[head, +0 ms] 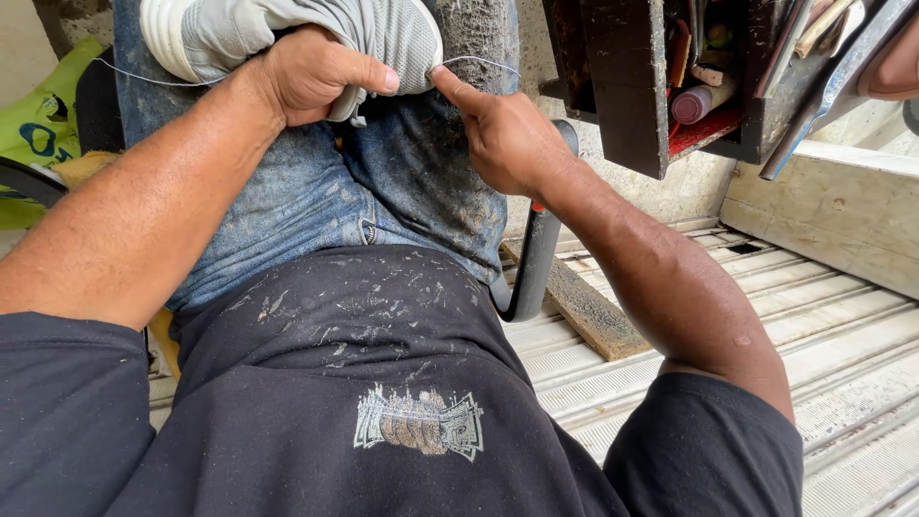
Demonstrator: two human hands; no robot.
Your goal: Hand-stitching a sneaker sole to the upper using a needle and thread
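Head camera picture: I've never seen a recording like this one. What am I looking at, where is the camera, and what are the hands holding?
The single picture comes from a camera worn on a person's head, looking down at their own lap, so the arms enter from the bottom corners. There is no machine, only two bare hands. The person sits in blue jeans and a dark shirt, both dusty. The left hand grips a grey and white shoe resting on the thighs. The right hand pinches a thin pale thread at the shoe's edge; more thread trails off to the left. To the right stands a dark wooden box crowded with tools and small bottles. Below it are a black metal bar, a worn wooden plank and a ribbed pale floor. A green bag sits at the far left.
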